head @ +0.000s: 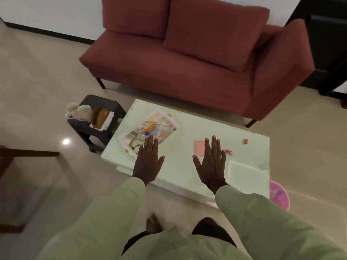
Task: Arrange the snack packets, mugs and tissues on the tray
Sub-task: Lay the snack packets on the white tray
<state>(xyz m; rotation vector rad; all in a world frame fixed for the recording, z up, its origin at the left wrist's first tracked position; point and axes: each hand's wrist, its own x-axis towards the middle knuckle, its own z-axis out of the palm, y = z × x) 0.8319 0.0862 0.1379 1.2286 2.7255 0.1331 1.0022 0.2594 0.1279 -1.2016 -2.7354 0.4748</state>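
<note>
Mugs (78, 110), two white ceramic ones, crowd the black stool's (101, 102) edge. Left hand (148, 160) and right hand (211, 162) hover flat, empty; a careless reach could topple them.

Maroon sofa (187, 72), pale green table (187, 124), white mugs (78, 110), pink card (199, 148), black stool (99, 128).

Pale table (187, 166): patterned tray (167, 120), pink card (199, 148), white sheet (246, 175).
</note>
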